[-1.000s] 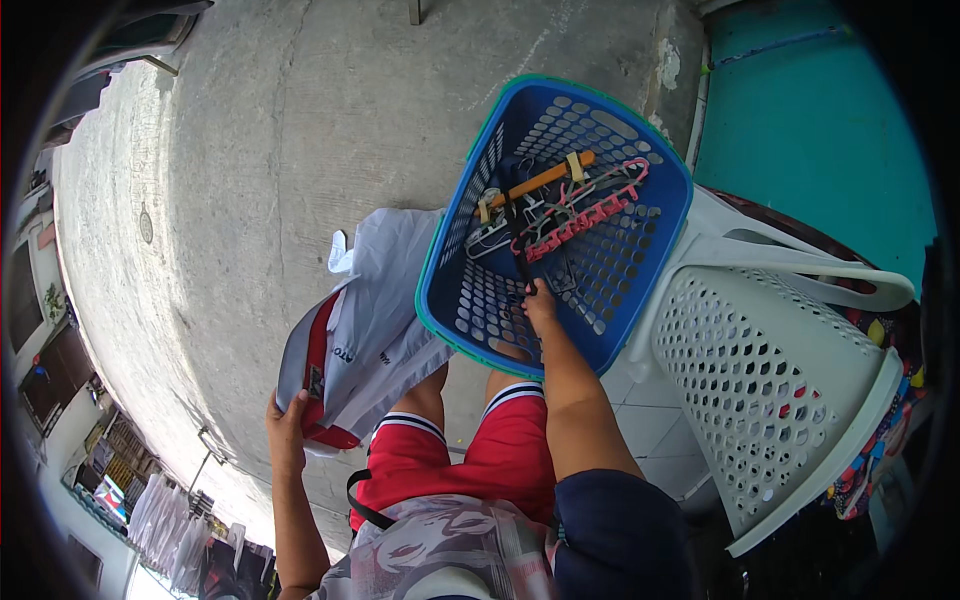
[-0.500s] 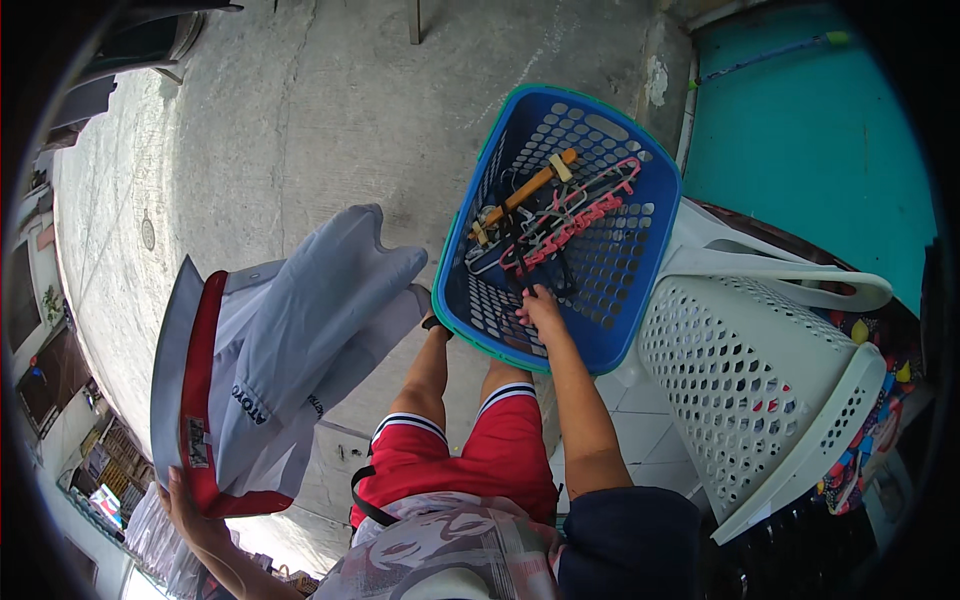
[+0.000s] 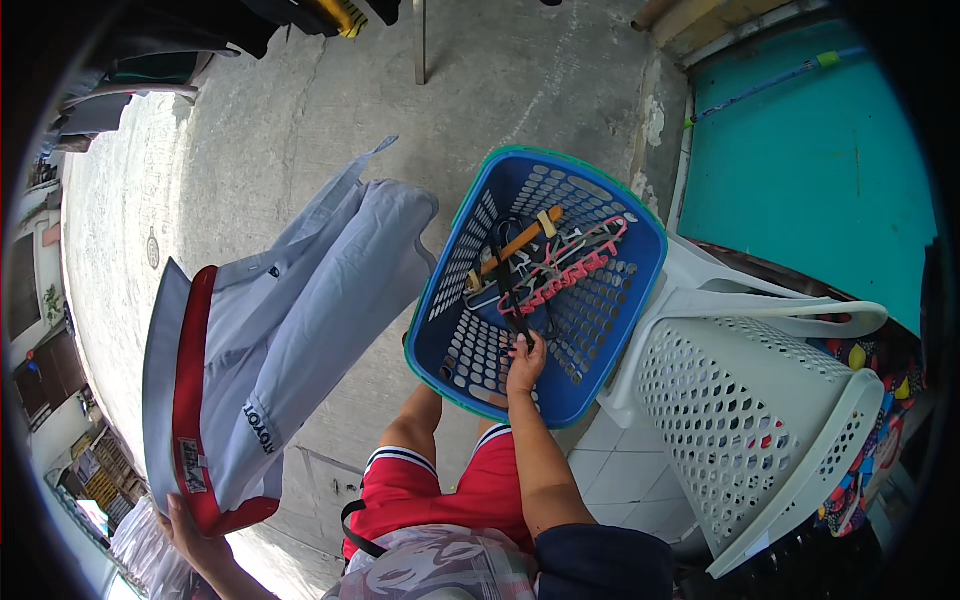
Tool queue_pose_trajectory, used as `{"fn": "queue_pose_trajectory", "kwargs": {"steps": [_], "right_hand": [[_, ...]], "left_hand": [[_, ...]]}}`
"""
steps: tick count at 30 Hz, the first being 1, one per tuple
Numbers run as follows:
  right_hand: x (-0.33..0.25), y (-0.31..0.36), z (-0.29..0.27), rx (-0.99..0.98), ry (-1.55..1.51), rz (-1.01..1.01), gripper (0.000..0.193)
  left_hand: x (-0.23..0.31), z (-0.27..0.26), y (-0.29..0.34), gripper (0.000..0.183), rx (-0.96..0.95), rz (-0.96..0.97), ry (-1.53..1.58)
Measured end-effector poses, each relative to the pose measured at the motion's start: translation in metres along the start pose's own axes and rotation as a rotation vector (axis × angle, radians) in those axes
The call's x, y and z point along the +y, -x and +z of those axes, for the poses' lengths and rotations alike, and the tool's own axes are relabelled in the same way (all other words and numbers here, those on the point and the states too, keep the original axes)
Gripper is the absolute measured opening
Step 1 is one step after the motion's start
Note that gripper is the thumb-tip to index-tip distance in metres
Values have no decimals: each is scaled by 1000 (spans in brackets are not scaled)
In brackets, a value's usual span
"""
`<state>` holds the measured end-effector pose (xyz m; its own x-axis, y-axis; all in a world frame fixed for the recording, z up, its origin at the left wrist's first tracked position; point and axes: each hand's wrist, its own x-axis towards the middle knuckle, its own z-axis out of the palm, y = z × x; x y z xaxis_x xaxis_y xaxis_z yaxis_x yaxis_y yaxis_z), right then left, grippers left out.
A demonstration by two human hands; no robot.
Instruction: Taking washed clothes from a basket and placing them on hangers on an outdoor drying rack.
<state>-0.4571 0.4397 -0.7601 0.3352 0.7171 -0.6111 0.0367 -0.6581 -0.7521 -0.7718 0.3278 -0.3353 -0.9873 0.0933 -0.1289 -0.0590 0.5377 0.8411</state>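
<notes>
My left hand grips a light blue-grey shirt by its collar end, where a red inner band and a label show. The shirt hangs out to the left, spread above the concrete. Inside a blue laundry basket with round holes, my right hand has its fingers closed on the lower end of a black hanger. Around that hanger lie a brown-orange wooden hanger, a pink hanger and other dark and pale ones, partly overlapping.
A white plastic chair with a perforated back stands at the right, against the basket. Behind it is a teal panel with a blue pole. Dark clothes hang at the upper left. A thin post stands at the top.
The basket sits lower and slightly left in view, with my right hand still at the hangers. The shirt has swung out straighter, its far end raised.
</notes>
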Motion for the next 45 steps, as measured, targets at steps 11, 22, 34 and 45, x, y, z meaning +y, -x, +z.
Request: {"fn": "queue_pose_trajectory", "kwargs": {"steps": [11, 22, 34, 45], "right_hand": [[31, -29, -3, 25, -212, 247, 27], [8, -24, 7, 12, -144, 90, 24], [-9, -15, 26, -53, 259, -359, 40], [-1, -140, 24, 482, -228, 15, 41]], "left_hand": [[-22, 4, -6, 58, -46, 42, -26], [-38, -5, -22, 40, 4, 103, -92], [-32, 19, -22, 65, 49, 33, -94], [-63, 0, -50, 58, -185, 552, -751]]}}
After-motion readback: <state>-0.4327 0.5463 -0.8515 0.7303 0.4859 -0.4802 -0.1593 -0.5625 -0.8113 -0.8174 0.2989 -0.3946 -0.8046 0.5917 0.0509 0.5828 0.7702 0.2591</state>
